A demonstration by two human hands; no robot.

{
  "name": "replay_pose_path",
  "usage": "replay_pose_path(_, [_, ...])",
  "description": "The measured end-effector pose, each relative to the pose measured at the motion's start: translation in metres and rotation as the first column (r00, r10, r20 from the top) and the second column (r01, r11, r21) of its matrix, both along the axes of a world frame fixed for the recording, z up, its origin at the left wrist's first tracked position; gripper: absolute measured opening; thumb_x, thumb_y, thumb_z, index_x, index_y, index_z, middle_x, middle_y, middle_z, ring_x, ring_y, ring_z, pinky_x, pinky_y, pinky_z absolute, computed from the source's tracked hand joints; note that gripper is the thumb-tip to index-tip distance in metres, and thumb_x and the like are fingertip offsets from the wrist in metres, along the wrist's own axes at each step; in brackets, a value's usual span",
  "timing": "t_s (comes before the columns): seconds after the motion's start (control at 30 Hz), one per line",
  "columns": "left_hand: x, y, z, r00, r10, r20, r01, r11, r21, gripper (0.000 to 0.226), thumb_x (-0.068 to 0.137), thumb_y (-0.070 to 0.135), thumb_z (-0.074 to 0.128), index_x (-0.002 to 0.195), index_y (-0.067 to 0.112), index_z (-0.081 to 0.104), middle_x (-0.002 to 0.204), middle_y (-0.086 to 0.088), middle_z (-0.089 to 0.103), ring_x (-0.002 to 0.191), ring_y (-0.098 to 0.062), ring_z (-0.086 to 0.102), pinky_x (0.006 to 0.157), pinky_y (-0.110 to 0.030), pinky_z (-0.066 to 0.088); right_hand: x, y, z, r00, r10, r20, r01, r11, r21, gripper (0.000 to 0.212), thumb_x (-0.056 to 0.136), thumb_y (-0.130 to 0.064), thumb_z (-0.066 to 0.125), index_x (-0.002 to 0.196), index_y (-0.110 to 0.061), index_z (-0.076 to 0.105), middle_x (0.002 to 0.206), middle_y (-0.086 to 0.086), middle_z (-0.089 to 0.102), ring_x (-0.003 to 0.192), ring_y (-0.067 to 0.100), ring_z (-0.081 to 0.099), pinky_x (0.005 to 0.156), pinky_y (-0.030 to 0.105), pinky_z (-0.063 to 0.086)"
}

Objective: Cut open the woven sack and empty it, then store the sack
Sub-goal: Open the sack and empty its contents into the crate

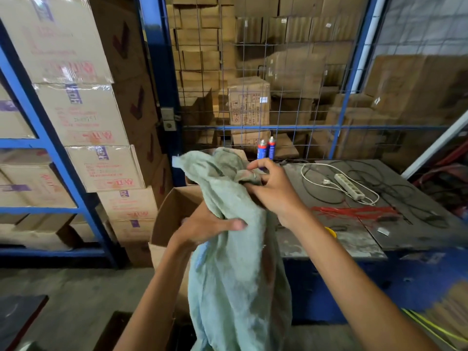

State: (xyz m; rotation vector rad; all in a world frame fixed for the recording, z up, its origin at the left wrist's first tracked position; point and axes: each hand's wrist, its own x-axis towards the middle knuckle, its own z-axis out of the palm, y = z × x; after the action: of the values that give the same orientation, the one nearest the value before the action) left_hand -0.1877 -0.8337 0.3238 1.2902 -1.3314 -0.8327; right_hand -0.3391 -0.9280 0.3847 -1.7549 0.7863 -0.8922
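Note:
A limp pale green woven sack (235,274) hangs in front of me, bunched at its top and trailing down past the bottom of the view. My left hand (202,229) clutches it around the middle, thumb lying across the cloth. My right hand (273,191) pinches the gathered upper part near the top edge. The sack hangs over an open cardboard box (172,211) on the floor; the box's inside is hidden by the sack and my arms. I see no cutting tool.
A worn metal-topped blue bench (354,239) stands to the right with a white power strip (350,190), black cables, red ties (354,211) and two blue spray cans (266,148). Blue racking with stacked cartons (96,138) fills the left; a wire mesh fence (278,97) stands behind.

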Motion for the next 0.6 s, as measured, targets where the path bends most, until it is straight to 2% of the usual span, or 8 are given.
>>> replay_pose_path(0.07, [-0.004,-0.004,0.002,0.992,0.129,0.007,-0.127,0.987,-0.102,0.054,0.07,0.007,0.09,0.119,0.006,0.067,0.115,-0.005,0.076,0.11,-0.015,0.071,0.093,-0.033,0.06,0.0,-0.005,0.0,0.998,0.042,-0.049,-0.043,0.998,-0.034,0.039,0.079,-0.007,0.076,0.11,-0.024,0.059,0.111,0.002,0.072,0.105,0.016,0.068,0.098,0.046,0.054])
replay_pose_path(0.2, [-0.001,-0.003,-0.002,0.944,0.32,-0.085,-0.331,0.926,-0.184,0.045,0.072,-0.002,0.087,0.111,0.014,0.071,0.11,0.001,0.077,0.105,-0.015,0.073,0.089,-0.035,0.06,-0.026,-0.004,-0.006,0.985,0.169,-0.033,-0.171,0.98,-0.103,0.052,0.077,-0.018,0.083,0.121,-0.027,0.058,0.128,-0.008,0.064,0.12,0.007,0.06,0.103,0.038,0.051])
replay_pose_path(0.27, [-0.002,-0.001,-0.004,0.925,0.353,-0.143,-0.373,0.914,-0.156,0.04,0.073,-0.008,0.082,0.102,0.017,0.071,0.098,0.008,0.079,0.095,-0.01,0.074,0.082,-0.033,0.061,-0.044,-0.007,-0.023,0.984,0.176,0.012,-0.175,0.982,-0.074,0.08,0.072,-0.022,0.088,0.138,-0.033,0.044,0.144,-0.014,0.048,0.13,-0.003,0.046,0.106,0.027,0.043])
replay_pose_path(0.37, [0.0,-0.004,-0.001,0.871,0.334,-0.359,-0.394,0.913,-0.104,0.044,0.072,-0.004,0.082,0.108,0.016,0.068,0.105,-0.002,0.078,0.099,-0.02,0.074,0.084,-0.04,0.061,-0.053,-0.002,-0.063,0.93,0.333,-0.152,-0.322,0.942,0.096,0.134,0.06,-0.016,0.094,0.155,-0.039,0.003,0.156,-0.02,0.018,0.141,-0.006,0.024,0.114,0.023,0.029])
replay_pose_path(0.4, [-0.004,-0.005,0.001,0.86,0.3,-0.413,-0.371,0.923,-0.101,0.048,0.072,-0.001,0.081,0.114,0.014,0.066,0.112,-0.007,0.076,0.104,-0.023,0.073,0.087,-0.04,0.06,-0.05,0.002,-0.075,0.894,0.417,-0.163,-0.395,0.906,0.151,0.13,0.058,-0.013,0.095,0.155,-0.036,0.01,0.158,-0.014,0.024,0.144,0.0,0.027,0.116,0.027,0.03])
replay_pose_path(0.47, [-0.021,-0.009,0.008,0.872,0.25,-0.421,-0.319,0.942,-0.103,0.052,0.078,-0.002,0.077,0.127,0.008,0.06,0.119,-0.009,0.072,0.107,-0.022,0.072,0.091,-0.037,0.06,-0.033,0.011,-0.095,0.906,0.422,-0.031,-0.409,0.892,0.191,0.092,0.061,0.004,0.09,0.136,-0.028,0.049,0.14,-0.007,0.057,0.129,0.004,0.054,0.108,0.025,0.044])
replay_pose_path(0.53, [-0.037,-0.014,0.013,0.908,0.227,-0.353,-0.276,0.956,-0.095,0.054,0.083,-0.002,0.075,0.134,0.004,0.057,0.123,-0.008,0.071,0.111,-0.02,0.071,0.1,-0.043,0.057,-0.02,0.013,-0.107,0.978,0.198,0.058,-0.206,0.959,0.192,0.065,0.063,0.005,0.088,0.119,-0.022,0.066,0.117,-0.007,0.071,0.11,0.002,0.066,0.102,0.028,0.052])
replay_pose_path(0.6, [-0.031,-0.014,0.016,0.951,0.158,-0.268,-0.181,0.981,-0.065,0.065,0.081,0.003,0.08,0.14,0.006,0.052,0.126,-0.004,0.07,0.114,-0.016,0.07,0.103,-0.044,0.054,-0.014,0.008,-0.111,0.995,0.025,0.093,-0.041,0.983,0.177,0.053,0.07,0.006,0.083,0.113,-0.02,0.068,0.104,-0.008,0.072,0.095,-0.003,0.068,0.099,0.033,0.053])
